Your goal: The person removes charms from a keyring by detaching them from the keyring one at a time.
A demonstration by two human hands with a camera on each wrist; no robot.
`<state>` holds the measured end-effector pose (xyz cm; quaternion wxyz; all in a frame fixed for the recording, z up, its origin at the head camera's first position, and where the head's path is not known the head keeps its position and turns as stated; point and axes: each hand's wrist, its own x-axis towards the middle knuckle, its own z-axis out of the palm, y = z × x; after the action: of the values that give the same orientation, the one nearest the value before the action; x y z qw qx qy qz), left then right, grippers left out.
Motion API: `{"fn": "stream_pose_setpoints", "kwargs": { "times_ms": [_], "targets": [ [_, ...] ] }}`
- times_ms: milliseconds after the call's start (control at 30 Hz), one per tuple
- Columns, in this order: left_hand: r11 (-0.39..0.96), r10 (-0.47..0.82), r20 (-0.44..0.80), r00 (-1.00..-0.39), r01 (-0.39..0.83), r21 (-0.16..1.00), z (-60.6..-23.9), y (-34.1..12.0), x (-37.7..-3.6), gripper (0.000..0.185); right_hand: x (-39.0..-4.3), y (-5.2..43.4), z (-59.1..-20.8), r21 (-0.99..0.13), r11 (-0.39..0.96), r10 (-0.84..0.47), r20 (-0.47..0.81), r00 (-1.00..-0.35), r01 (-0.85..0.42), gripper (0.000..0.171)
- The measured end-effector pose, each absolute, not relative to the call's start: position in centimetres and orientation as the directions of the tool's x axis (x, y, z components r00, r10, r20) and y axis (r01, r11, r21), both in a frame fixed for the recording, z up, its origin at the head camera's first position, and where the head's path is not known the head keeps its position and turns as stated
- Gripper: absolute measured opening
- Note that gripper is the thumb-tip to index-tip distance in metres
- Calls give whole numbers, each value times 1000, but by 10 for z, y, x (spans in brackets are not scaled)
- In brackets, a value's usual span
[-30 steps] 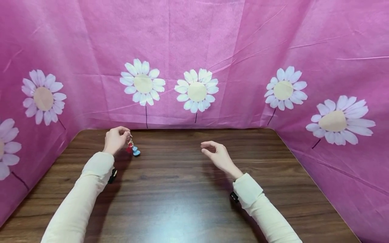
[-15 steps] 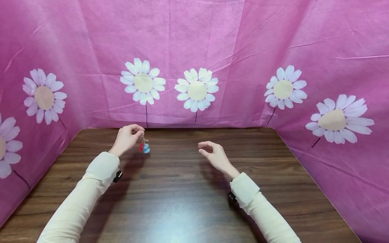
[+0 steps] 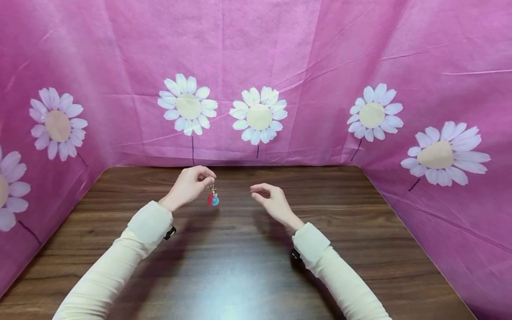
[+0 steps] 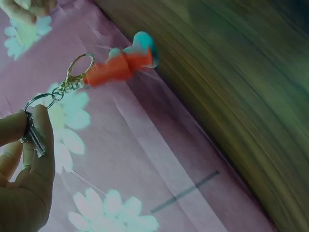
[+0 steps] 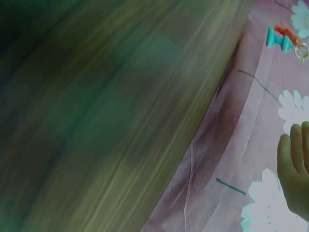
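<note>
A pink cloth (image 3: 256, 35) is the largest thing in view, standing up behind the table and along its left and right sides; the table (image 3: 248, 249) has a brown wood-grain top with a bright patch of reflected light toward its near edge; a left sleeve (image 3: 100, 266) and a right sleeve (image 3: 348, 278), both pale with turned-back cuffs, reach over the table from its near side; white daisies (image 3: 259, 116) with yellowish centres are printed on the cloth around the table, some with dark stems.

The left hand (image 3: 188, 184) is above the table's far half, left of its middle, its thumb and fingers pinching the keychain at its ring and key end; the right hand (image 3: 276, 204) is above the table's far half, right of its middle, its fingers released and gently bent, the thumb apart from the fingertips; a small black device (image 3: 170, 233) sits under the left cuff, over the table.

The keychain hangs above the table's far half, just left of its middle; on it are a blue charm (image 3: 216, 200) and, touching or overlapping it, a red charm (image 4: 118, 67), blurred; then a gold clasp (image 4: 79, 65), a silver ring (image 4: 36, 100) and a metal key (image 4: 37, 140).
</note>
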<state>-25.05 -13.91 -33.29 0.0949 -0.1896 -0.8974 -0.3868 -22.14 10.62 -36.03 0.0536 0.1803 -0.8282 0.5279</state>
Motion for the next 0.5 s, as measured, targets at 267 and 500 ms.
{"fn": "stream_pose_setpoints", "kwargs": {
  "times_ms": [267, 500],
  "targets": [
    [573, 341, 312, -887, 459, 679, -329, -112, -239, 9, -245, 87, -387, -905, 273, -351, 223, -910, -327, 30],
    [557, 364, 335, -869, 492, 669, -330, -95, -237, 7, -233, 77, -374, -937, 228, -454, 136, -880, -263, 38]
  ]
}}
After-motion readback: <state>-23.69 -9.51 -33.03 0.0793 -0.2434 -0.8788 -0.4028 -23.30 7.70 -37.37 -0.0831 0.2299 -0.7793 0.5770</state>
